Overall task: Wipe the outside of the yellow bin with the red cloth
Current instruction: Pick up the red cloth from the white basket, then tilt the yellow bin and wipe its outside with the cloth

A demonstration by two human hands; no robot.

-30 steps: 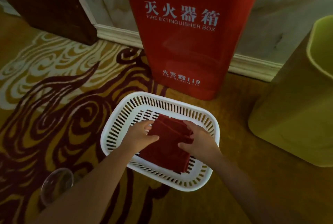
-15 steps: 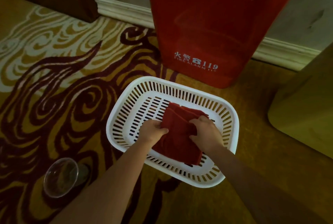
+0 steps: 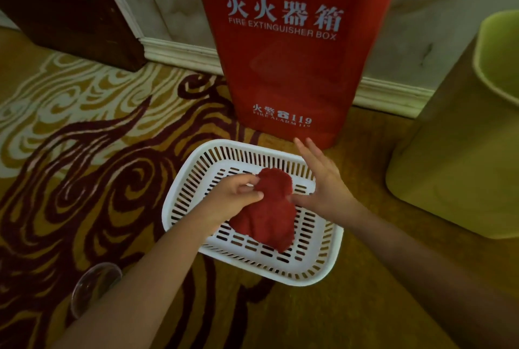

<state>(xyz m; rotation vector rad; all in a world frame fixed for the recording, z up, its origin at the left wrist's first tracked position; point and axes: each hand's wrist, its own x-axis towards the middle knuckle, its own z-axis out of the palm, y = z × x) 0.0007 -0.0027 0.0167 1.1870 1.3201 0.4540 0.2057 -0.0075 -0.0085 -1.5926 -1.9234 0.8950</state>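
The red cloth (image 3: pixel 270 209) hangs bunched above a white slotted basket (image 3: pixel 306 274) on the carpet. My left hand (image 3: pixel 234 197) pinches the cloth's upper edge and holds it up. Just right of the cloth, my right hand (image 3: pixel 323 180) is spread open with its fingers apart; its thumb side is close to the cloth, and whether it touches I cannot tell. The yellow bin (image 3: pixel 460 169) stands on the floor at the right edge, only partly in frame, well apart from both hands.
A tall red fire extinguisher box (image 3: pixel 292 62) stands against the wall right behind the basket. A clear glass cup (image 3: pixel 94 288) sits on the patterned carpet at lower left. Dark wooden furniture (image 3: pixel 70 6) fills the upper left corner.
Both hands were gripping the folded cloth in the basket. Now the left hand has lifted it, bunched, and the right hand has let go and opened.
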